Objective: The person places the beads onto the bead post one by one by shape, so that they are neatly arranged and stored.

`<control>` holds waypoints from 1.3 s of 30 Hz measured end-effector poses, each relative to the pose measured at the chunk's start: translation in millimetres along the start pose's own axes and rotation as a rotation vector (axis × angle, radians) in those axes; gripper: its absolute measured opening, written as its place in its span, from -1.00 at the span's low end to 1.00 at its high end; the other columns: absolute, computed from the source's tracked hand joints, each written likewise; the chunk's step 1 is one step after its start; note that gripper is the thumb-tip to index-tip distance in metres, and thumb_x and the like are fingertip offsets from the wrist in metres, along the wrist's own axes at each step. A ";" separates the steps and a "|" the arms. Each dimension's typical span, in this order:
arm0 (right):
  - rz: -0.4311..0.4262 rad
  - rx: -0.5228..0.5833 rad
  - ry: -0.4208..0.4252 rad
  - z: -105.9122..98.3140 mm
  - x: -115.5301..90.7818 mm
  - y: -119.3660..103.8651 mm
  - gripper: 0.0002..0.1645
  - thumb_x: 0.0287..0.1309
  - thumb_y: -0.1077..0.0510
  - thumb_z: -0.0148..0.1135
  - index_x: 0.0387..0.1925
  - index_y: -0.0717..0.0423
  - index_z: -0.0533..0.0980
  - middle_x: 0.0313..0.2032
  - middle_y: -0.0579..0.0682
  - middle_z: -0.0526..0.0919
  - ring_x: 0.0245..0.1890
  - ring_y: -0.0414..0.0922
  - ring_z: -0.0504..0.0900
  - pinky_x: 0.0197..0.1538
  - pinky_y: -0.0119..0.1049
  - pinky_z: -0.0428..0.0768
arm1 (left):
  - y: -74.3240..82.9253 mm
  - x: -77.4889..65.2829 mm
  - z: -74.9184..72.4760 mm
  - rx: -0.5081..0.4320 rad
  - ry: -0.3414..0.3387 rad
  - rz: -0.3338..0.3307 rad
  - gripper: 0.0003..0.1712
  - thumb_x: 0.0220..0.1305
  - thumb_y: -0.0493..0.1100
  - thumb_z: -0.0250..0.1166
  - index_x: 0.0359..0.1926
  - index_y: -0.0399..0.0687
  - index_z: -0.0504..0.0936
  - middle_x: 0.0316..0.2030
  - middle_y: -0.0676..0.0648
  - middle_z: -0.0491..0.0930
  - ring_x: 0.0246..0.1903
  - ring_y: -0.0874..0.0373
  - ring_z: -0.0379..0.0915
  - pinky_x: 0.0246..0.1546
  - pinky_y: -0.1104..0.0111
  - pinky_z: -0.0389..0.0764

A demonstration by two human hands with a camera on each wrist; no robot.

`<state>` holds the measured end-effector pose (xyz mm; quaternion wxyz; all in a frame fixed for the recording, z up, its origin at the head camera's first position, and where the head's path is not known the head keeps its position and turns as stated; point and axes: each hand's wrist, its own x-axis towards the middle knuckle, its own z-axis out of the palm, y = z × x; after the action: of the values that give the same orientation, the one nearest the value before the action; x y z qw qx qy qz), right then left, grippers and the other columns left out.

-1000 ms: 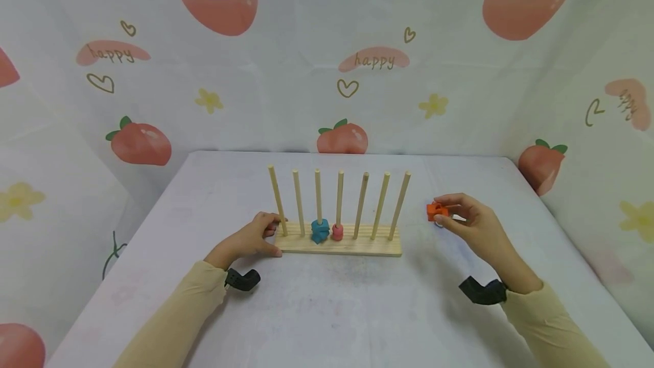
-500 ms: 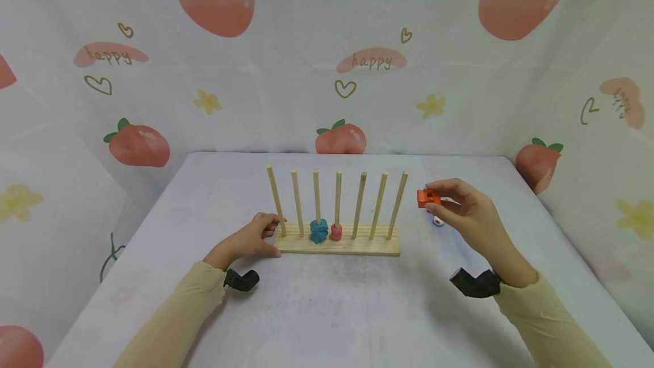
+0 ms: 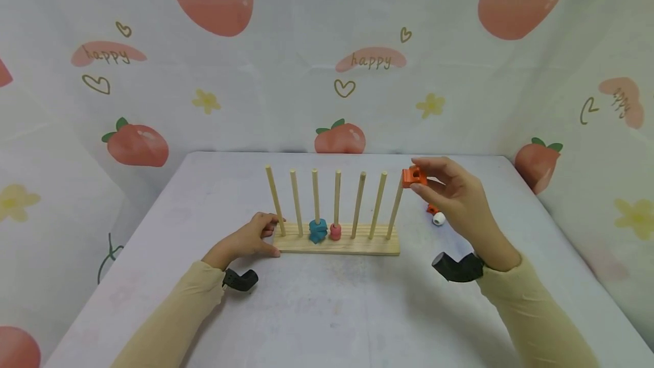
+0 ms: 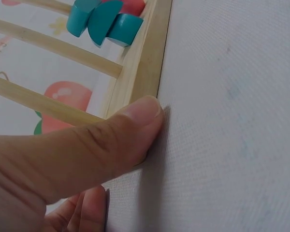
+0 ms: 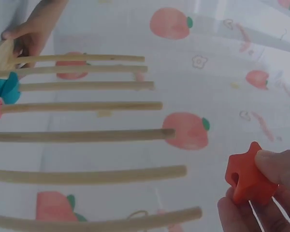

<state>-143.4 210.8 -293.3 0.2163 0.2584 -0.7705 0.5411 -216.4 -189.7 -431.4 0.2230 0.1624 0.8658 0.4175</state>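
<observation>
My right hand (image 3: 462, 200) pinches an orange star-shaped bead (image 5: 249, 171) between thumb and fingertips, with a hole showing in the bead's face. In the head view the bead overlaps the top of the rightmost peg (image 3: 395, 209); in the right wrist view it stands apart from the peg tips. My left hand (image 3: 250, 236) holds the left end of the wooden peg stand (image 3: 357, 249), thumb (image 4: 135, 118) against its front edge. Teal beads (image 3: 318, 232) sit low on the third peg from the left, and a pink bead (image 3: 335, 233) sits on the fourth.
On the table to the right of the stand lie a white bead (image 3: 438, 219) and another small orange bead (image 3: 431, 208), close together below the right hand. Several upright pegs without beads stand along the base. A printed cloth (image 3: 286, 107) hangs behind the table.
My right hand has lifted the orange bead from near the white bead and carried it up and left to the rightmost peg's top. The left hand stays on the stand.
</observation>
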 end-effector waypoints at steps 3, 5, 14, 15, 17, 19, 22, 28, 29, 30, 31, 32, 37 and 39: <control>-0.027 0.010 0.009 3.2 7.1 -2.3 -0.55 0.05 0.55 0.25 0.04 0.48 0.46 -0.10 -0.17 0.62 -0.07 -0.27 0.60 0.03 -0.51 0.59 | -0.1 -0.6 -0.5 -0.017 -0.007 0.004 -0.09 -0.05 -0.30 0.54 0.32 -0.30 0.28 0.15 -0.31 0.13 0.22 -0.16 0.16 0.35 0.01 0.29; -0.045 0.030 0.011 5.5 11.2 -3.0 -0.56 0.06 0.54 0.25 0.04 0.47 0.46 -0.09 -0.16 0.62 -0.06 -0.26 0.61 0.03 -0.50 0.60 | -0.1 -0.8 -0.7 -0.028 -0.011 0.007 -0.08 -0.05 -0.30 0.53 0.32 -0.30 0.27 0.15 -0.31 0.12 0.23 -0.16 0.15 0.35 0.01 0.28; -0.080 0.077 -0.008 13.6 28.0 -6.0 -0.59 0.09 0.49 0.26 0.03 0.43 0.48 -0.11 -0.12 0.62 -0.06 -0.23 0.62 0.01 -0.46 0.62 | -0.8 1.3 0.2 -0.014 -0.004 0.000 -0.09 -0.06 -0.30 0.54 0.31 -0.30 0.29 0.14 -0.30 0.14 0.20 -0.14 0.17 0.34 0.01 0.30; -0.079 0.075 -0.012 14.0 29.6 -6.2 -0.59 0.10 0.48 0.26 0.03 0.43 0.48 -0.11 -0.12 0.62 -0.06 -0.23 0.62 0.01 -0.46 0.62 | -1.1 1.5 0.2 -0.015 -0.004 -0.002 -0.09 -0.06 -0.30 0.54 0.31 -0.30 0.29 0.14 -0.30 0.14 0.20 -0.14 0.17 0.34 0.01 0.30; -0.078 0.079 -0.018 15.3 33.2 -6.4 -0.59 0.10 0.47 0.26 0.03 0.43 0.48 -0.11 -0.11 0.62 -0.06 -0.22 0.62 0.02 -0.47 0.62 | -1.8 1.9 0.2 -0.014 -0.005 -0.003 -0.08 -0.07 -0.29 0.55 0.31 -0.29 0.29 0.14 -0.30 0.14 0.20 -0.14 0.17 0.34 0.01 0.30; -0.070 0.106 -0.023 17.2 37.0 -5.9 -0.58 0.08 0.50 0.26 0.03 0.45 0.47 -0.10 -0.10 0.62 -0.06 -0.21 0.62 0.02 -0.44 0.62 | -2.2 2.1 0.0 -0.019 -0.006 -0.001 -0.08 -0.07 -0.29 0.55 0.31 -0.29 0.29 0.14 -0.30 0.14 0.20 -0.14 0.17 0.34 0.00 0.30; -0.055 0.148 -0.036 21.0 42.7 -4.7 -0.57 0.04 0.56 0.25 0.02 0.48 0.47 -0.10 -0.10 0.62 -0.06 -0.20 0.62 0.03 -0.41 0.63 | -2.6 2.0 -0.4 -0.023 -0.008 0.002 -0.07 -0.07 -0.29 0.55 0.31 -0.29 0.28 0.14 -0.30 0.14 0.20 -0.14 0.18 0.34 0.00 0.30; -0.039 0.156 -0.084 29.6 49.6 -1.3 -0.55 0.03 0.59 0.23 0.03 0.51 0.45 -0.12 -0.15 0.61 -0.06 -0.21 0.61 0.01 -0.38 0.65 | -3.3 2.2 -0.1 -0.013 -0.010 0.008 -0.07 -0.06 -0.27 0.55 0.32 -0.30 0.27 0.15 -0.30 0.14 0.20 -0.14 0.18 0.34 0.00 0.31; -0.038 0.149 -0.091 31.0 50.5 -0.6 -0.55 0.04 0.58 0.23 0.03 0.50 0.46 -0.12 -0.16 0.61 -0.07 -0.22 0.61 0.01 -0.38 0.65 | -3.2 2.2 0.0 -0.011 -0.009 0.007 -0.07 -0.06 -0.27 0.55 0.32 -0.30 0.27 0.15 -0.30 0.14 0.20 -0.15 0.18 0.34 0.00 0.30; -0.038 0.144 -0.100 32.4 51.1 0.2 -0.56 0.04 0.57 0.24 0.03 0.49 0.46 -0.12 -0.16 0.61 -0.07 -0.23 0.61 0.01 -0.38 0.65 | -2.9 2.0 0.0 -0.008 -0.009 0.005 -0.07 -0.05 -0.27 0.54 0.32 -0.30 0.26 0.16 -0.30 0.14 0.21 -0.15 0.18 0.34 0.01 0.30; -0.038 0.133 -0.108 33.6 51.8 1.0 -0.56 0.05 0.56 0.25 0.02 0.47 0.46 -0.12 -0.16 0.61 -0.08 -0.24 0.61 0.02 -0.38 0.64 | -2.4 1.8 0.1 -0.007 -0.008 0.002 -0.07 -0.05 -0.27 0.54 0.32 -0.29 0.26 0.16 -0.30 0.13 0.22 -0.15 0.17 0.34 0.01 0.30; -0.040 0.114 -0.118 34.7 52.4 1.9 -0.56 0.05 0.54 0.25 0.03 0.45 0.47 -0.11 -0.16 0.60 -0.08 -0.26 0.61 0.04 -0.39 0.64 | -1.9 1.5 0.1 -0.006 -0.007 -0.001 -0.06 -0.05 -0.26 0.55 0.32 -0.29 0.26 0.16 -0.30 0.13 0.22 -0.15 0.17 0.35 0.02 0.30; -0.050 0.033 -0.162 38.6 54.4 5.8 -0.58 0.06 0.49 0.29 0.02 0.38 0.50 -0.07 0.05 0.62 -0.06 -0.33 0.60 0.11 -0.41 0.59 | 0.1 0.3 -0.3 -0.002 -0.008 -0.011 -0.06 -0.04 -0.25 0.54 0.33 -0.30 0.24 0.17 -0.31 0.13 0.25 -0.17 0.17 0.36 0.02 0.29; -0.046 0.015 -0.181 39.7 54.9 6.9 -0.59 0.06 0.46 0.31 0.00 0.35 0.52 -0.08 0.12 0.62 -0.05 -0.32 0.61 0.13 -0.40 0.58 | 0.1 0.5 -0.4 -0.003 -0.008 -0.013 -0.05 -0.04 -0.25 0.54 0.33 -0.32 0.23 0.17 -0.31 0.13 0.26 -0.18 0.17 0.36 0.02 0.28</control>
<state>-192.3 166.2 -277.3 0.1562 0.3253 -0.7768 0.5161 -217.0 -189.7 -431.2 0.2293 0.1581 0.8654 0.4166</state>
